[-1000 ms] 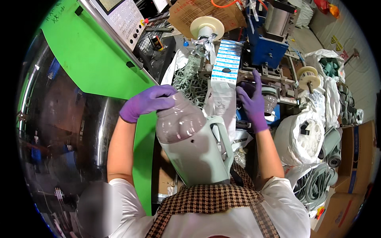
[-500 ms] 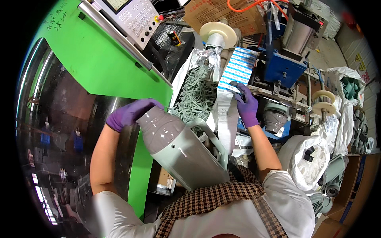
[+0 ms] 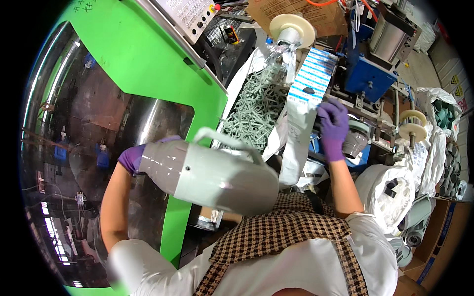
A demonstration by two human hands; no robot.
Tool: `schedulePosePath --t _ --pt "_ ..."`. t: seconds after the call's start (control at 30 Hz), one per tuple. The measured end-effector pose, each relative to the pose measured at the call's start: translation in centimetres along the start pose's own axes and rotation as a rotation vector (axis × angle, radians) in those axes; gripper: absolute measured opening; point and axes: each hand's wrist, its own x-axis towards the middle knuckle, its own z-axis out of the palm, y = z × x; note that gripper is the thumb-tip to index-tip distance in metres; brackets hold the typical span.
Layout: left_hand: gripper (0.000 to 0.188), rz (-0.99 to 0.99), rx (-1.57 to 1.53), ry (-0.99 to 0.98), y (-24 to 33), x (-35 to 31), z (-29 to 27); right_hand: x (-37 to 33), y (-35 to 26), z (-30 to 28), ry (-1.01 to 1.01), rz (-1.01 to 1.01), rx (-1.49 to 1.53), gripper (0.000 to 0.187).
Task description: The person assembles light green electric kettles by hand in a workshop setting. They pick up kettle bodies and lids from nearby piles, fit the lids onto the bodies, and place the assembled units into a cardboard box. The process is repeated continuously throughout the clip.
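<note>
A grey thermos-flask casing (image 3: 224, 175) with a side handle lies nearly level across my front, its base end against my checked apron. My left hand (image 3: 132, 159) is closed around its narrower, darker-grey end; most of those fingers are hidden behind it. My right hand (image 3: 334, 127), also in a purple glove, is off to the right with fingers curled in. Whether anything small is between its fingertips cannot be seen. It hovers just right of a blue-and-white printed strip (image 3: 316, 69), apart from a small dark oval piece (image 3: 308, 91) on it.
Grey-green plastic pieces (image 3: 252, 111) fill a white-lined container beyond the flask. A green machine (image 3: 133, 64) with a dark window stands left. At right are a blue press (image 3: 370, 79), a dark-grey part (image 3: 354, 143) beneath it, and a white sack (image 3: 385, 195).
The flask casing has turned from slanting to nearly level, its narrow end going left and down with my left hand. My right hand has drawn back rightward from the dark oval piece.
</note>
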Motion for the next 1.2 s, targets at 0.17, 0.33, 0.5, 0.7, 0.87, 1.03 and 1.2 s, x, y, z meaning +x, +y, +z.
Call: schedulePosePath --t 0.17,0.33,0.5,0.7,0.87,1.03,1.2 --pt "0.079 0.322 -0.260 0.509 -0.6 1.0 8.5 -5.2 -2.4 -2.8 -0.167 0.816 1.076 0.035" --pt "0.057 0.423 -0.717 0.675 -6.0 7.7 16.5 -8.4 -4.6 -1.2 -0.215 0.105 0.451 0.029" --pt "0.053 0.441 0.139 0.728 -7.6 7.1 17.7 -9.4 -7.8 -2.0 -0.094 0.309 0.608 0.027" --pt "0.061 0.392 -0.555 0.496 -7.1 6.0 17.9 -13.6 -10.1 -2.8 0.105 0.438 0.675 0.021" --pt "0.057 0.536 -0.255 0.423 -8.7 7.2 17.3 -15.2 -13.0 -5.8 0.234 0.657 0.751 0.021" --pt "0.062 0.569 -0.219 0.363 -5.9 7.5 18.4 -17.0 -13.3 -8.0 0.324 0.730 0.664 0.022" --pt "0.056 0.579 0.346 0.287 -5.9 8.3 18.7 -17.1 -14.8 -10.4 0.328 0.597 0.501 0.097"
